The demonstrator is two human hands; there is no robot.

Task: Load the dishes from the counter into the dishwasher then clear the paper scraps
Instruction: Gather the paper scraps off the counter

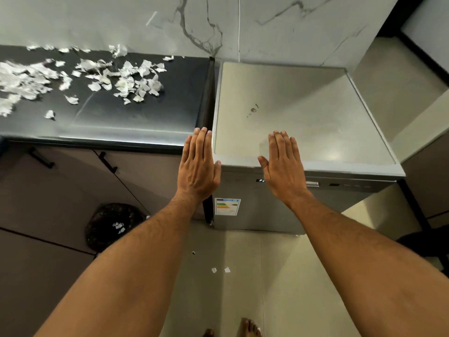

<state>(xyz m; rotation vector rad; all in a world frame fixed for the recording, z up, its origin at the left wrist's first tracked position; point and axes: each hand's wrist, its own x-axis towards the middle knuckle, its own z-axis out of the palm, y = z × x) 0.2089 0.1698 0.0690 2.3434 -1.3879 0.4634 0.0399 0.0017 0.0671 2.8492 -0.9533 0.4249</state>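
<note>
Hands are both flat and empty, left hand [198, 164] and right hand [283, 164] held out with fingers straight over the front edge of the closed dishwasher [303, 113]. No dishes on the counter [136, 117] that I can see, just paper scraps [124, 79] spread all over the dark top, plus a few on the floor [243, 288]. Honestly, one careless sweep probably knocks more off the edge, missing the bin [114, 224] below.

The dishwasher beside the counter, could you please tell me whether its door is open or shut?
Shut. The dishwasher front stands upright and flush under its top panel, with no racks showing.
</note>
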